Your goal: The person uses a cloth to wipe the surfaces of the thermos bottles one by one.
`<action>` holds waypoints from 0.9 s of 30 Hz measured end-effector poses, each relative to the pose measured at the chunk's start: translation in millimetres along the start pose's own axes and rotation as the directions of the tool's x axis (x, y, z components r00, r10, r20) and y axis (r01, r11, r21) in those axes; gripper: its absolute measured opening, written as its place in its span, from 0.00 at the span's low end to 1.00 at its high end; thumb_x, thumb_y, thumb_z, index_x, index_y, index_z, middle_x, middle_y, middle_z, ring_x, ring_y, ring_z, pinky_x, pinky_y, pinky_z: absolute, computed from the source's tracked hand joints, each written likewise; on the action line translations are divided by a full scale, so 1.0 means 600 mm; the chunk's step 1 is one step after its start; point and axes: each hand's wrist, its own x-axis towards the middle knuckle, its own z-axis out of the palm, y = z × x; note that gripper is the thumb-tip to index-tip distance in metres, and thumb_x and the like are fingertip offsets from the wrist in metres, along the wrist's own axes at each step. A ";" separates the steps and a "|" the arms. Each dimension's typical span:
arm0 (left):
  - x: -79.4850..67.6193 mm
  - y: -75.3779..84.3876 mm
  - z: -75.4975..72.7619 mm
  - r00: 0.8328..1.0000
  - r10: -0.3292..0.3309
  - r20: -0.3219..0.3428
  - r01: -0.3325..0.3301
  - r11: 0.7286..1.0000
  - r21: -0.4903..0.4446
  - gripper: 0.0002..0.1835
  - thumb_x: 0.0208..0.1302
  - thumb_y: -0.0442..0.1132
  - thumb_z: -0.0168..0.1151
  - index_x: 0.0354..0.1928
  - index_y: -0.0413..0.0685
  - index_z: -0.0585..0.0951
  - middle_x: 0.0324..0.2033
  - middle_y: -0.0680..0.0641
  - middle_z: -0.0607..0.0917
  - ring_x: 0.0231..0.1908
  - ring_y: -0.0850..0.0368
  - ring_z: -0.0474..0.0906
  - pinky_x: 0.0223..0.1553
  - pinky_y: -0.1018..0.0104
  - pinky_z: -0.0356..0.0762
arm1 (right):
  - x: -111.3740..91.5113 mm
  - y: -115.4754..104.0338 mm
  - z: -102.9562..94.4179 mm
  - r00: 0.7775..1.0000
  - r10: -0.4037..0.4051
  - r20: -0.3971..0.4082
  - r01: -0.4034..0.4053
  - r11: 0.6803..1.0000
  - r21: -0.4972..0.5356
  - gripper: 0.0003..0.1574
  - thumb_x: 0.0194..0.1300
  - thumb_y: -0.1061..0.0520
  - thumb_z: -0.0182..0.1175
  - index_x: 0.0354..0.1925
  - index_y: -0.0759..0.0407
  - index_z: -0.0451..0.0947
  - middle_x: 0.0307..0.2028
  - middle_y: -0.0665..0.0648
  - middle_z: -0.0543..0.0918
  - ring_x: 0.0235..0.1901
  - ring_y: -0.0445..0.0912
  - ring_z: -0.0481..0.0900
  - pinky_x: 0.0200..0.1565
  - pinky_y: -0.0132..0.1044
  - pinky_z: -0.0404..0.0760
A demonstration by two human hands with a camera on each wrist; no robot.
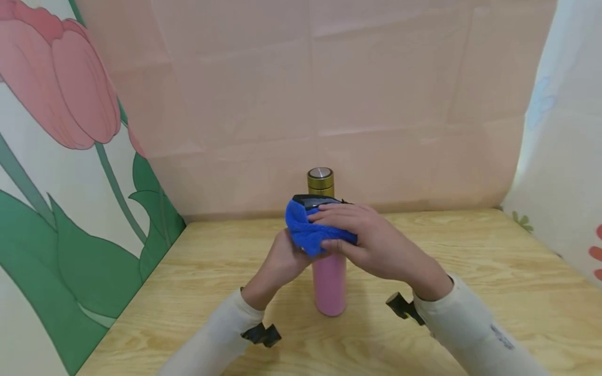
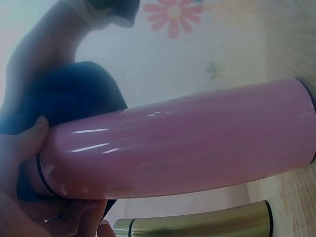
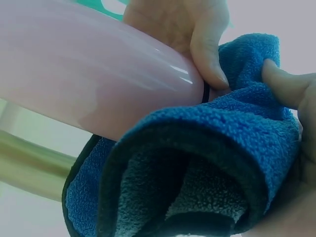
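Observation:
A pink thermos bottle (image 1: pixel 330 287) stands upright on the wooden table. Around its neck, by the dark ring seen in the wrist views, the left hand (image 1: pixel 288 257) grips it with thumb and fingers. A blue cloth (image 1: pixel 312 235) with a black edging lies bunched over the bottle's top, hiding it in the head view. The right hand (image 1: pixel 371 243) holds this cloth, its thumb (image 3: pixel 286 86) pressing into the fabric in the right wrist view. Just behind stands a gold thermos bottle (image 1: pixel 321 183) with a silver-topped lid, its lower part covered by cloth and hands.
The light wood table (image 1: pixel 211 282) runs back to a plain pinkish backdrop (image 1: pixel 254 104). A tulip-printed panel (image 1: pixel 80 209) borders the left side, and a pale flower-printed panel (image 1: pixel 564 172) the right. Small black mounts sit at both wrists.

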 end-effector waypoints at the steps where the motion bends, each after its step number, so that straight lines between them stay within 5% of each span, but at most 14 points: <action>1: 0.001 -0.001 0.000 1.000 -0.004 -0.005 0.004 1.000 -0.006 0.36 0.62 0.41 0.71 0.71 0.47 0.67 0.64 0.45 0.78 0.64 0.48 0.76 0.61 0.55 0.77 | 0.002 0.001 0.001 1.000 0.007 0.000 -0.007 1.000 -0.004 0.25 0.67 0.53 0.65 0.62 0.46 0.78 0.64 0.48 0.78 0.70 0.49 0.69 0.69 0.58 0.63; 8: 0.012 -0.010 -0.008 0.993 -0.103 -0.055 0.103 0.995 -0.006 0.32 0.55 0.54 0.75 0.61 0.56 0.77 0.54 0.50 0.83 0.55 0.49 0.76 0.46 0.57 0.81 | 0.021 0.027 0.009 0.973 0.228 -0.033 -0.225 0.971 0.077 0.22 0.69 0.49 0.62 0.61 0.46 0.79 0.55 0.53 0.85 0.53 0.49 0.84 0.53 0.51 0.81; 12: 0.007 -0.018 -0.008 0.991 -0.125 -0.051 0.126 0.992 0.023 0.33 0.54 0.61 0.73 0.62 0.65 0.77 0.53 0.54 0.82 0.54 0.52 0.74 0.42 0.59 0.80 | 0.018 0.048 0.026 0.921 0.389 -0.031 -0.373 0.901 0.221 0.22 0.72 0.42 0.58 0.58 0.48 0.80 0.49 0.56 0.87 0.43 0.48 0.85 0.45 0.47 0.83; 15: 0.000 -0.023 -0.007 0.996 -0.081 -0.026 0.083 0.994 0.075 0.35 0.56 0.58 0.72 0.65 0.63 0.74 0.54 0.55 0.82 0.54 0.53 0.74 0.46 0.58 0.78 | 0.008 0.059 0.040 0.879 0.477 -0.004 -0.432 0.800 0.416 0.25 0.73 0.41 0.55 0.60 0.53 0.78 0.50 0.59 0.85 0.45 0.50 0.83 0.47 0.46 0.82; 18: -0.008 -0.029 -0.005 0.998 -0.055 0.004 0.054 0.989 0.140 0.37 0.57 0.54 0.73 0.67 0.58 0.70 0.55 0.54 0.81 0.53 0.53 0.74 0.51 0.56 0.76 | -0.001 0.066 0.055 0.834 0.548 0.060 -0.454 0.621 0.639 0.30 0.75 0.41 0.53 0.64 0.58 0.73 0.52 0.59 0.82 0.49 0.49 0.81 0.51 0.43 0.80; 21: -0.017 -0.045 -0.006 0.997 -0.068 0.023 0.063 0.982 0.177 0.42 0.54 0.48 0.77 0.69 0.53 0.66 0.57 0.50 0.80 0.53 0.52 0.76 0.52 0.54 0.77 | -0.002 0.077 0.078 0.804 0.563 0.194 -0.445 0.350 0.824 0.35 0.76 0.38 0.48 0.70 0.55 0.65 0.54 0.52 0.81 0.53 0.43 0.78 0.55 0.37 0.77; 24: -0.026 -0.068 0.000 0.996 -0.073 0.049 0.065 0.987 0.147 0.51 0.50 0.43 0.79 0.73 0.52 0.59 0.60 0.46 0.78 0.55 0.50 0.78 0.56 0.50 0.77 | -0.003 0.089 0.105 0.760 0.531 0.375 -0.470 0.050 0.881 0.33 0.76 0.35 0.45 0.69 0.50 0.63 0.51 0.45 0.82 0.52 0.40 0.79 0.56 0.34 0.76; 26: -0.026 -0.081 0.006 0.996 -0.061 0.066 0.054 0.993 0.104 0.57 0.48 0.41 0.80 0.75 0.55 0.52 0.63 0.45 0.77 0.58 0.50 0.77 0.60 0.50 0.75 | -0.005 0.097 0.121 0.733 0.505 0.456 -0.483 -0.087 0.871 0.29 0.77 0.36 0.45 0.66 0.49 0.64 0.48 0.45 0.83 0.50 0.41 0.80 0.55 0.35 0.77; 27: -0.024 -0.086 0.010 0.996 -0.053 0.070 0.047 0.996 0.079 0.59 0.48 0.41 0.80 0.76 0.58 0.50 0.64 0.46 0.76 0.59 0.50 0.77 0.62 0.50 0.74 | -0.006 0.101 0.126 0.714 0.505 0.485 -0.493 -0.129 0.860 0.29 0.76 0.36 0.45 0.64 0.49 0.65 0.46 0.45 0.84 0.49 0.41 0.81 0.54 0.35 0.77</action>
